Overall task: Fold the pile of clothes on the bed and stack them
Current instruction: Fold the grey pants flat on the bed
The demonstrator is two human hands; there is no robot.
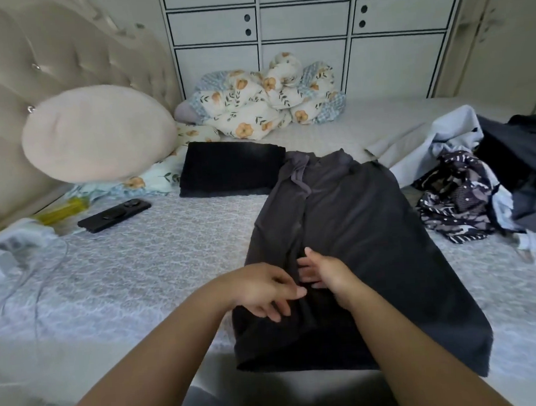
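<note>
Dark grey trousers (357, 234) lie spread flat on the bed (137, 259), waistband and drawstring at the far end, leg hems hanging over the near edge. My left hand (260, 290) rests on the trousers near their left side with fingers straight. My right hand (320, 270) lies flat on the cloth just beside it, fingers extended toward the left. A folded black garment (231, 167) sits beyond the trousers to the left. The unfolded pile (486, 175) of pale blue, patterned and dark grey clothes lies at the right.
A black phone (114, 214) and a yellow bottle (62, 210) lie at the left near a round pink cushion (97, 132). A floral quilt (269, 98) is bunched against the white wardrobe (305, 26). A padded headboard (28, 61) stands at the left.
</note>
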